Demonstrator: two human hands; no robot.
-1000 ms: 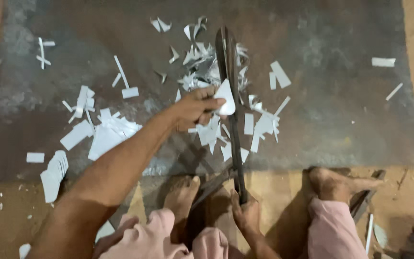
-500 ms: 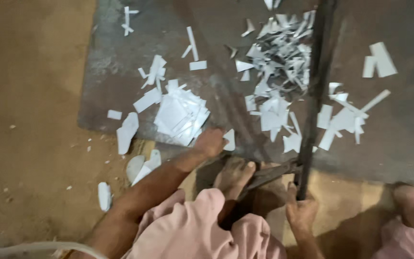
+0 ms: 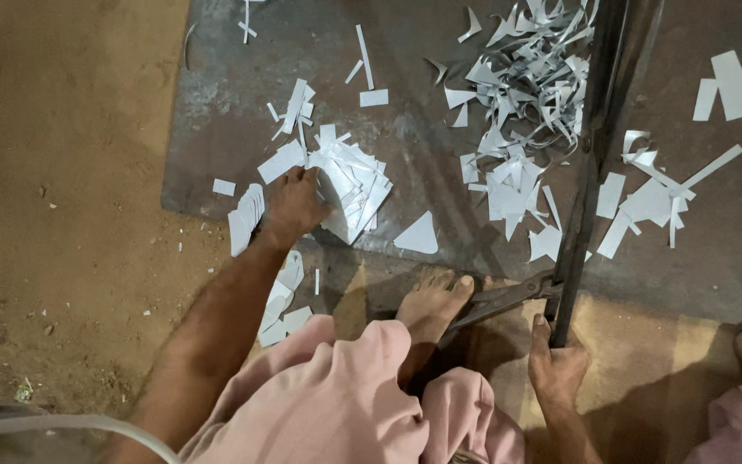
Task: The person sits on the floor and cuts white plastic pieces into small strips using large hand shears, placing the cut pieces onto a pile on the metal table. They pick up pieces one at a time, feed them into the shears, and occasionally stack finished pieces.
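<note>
nearest, pink-clad knees and a bare foot (image 3: 434,302) fill the lower edge. the right hand (image 3: 555,368) grips the handle of long dark shears (image 3: 590,163), whose tips are cut off at the top. the left hand (image 3: 294,203) lies fingers spread on a pile of white cut pieces (image 3: 349,182) near the metal sheet's (image 3: 440,215) front edge; bare dirt lies open to the left. a second ago this hand held a piece at the blades.

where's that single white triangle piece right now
In the head view, the white triangle piece lies alone on the dark metal sheet, just right of the stack of white pieces under the left hand.
</note>
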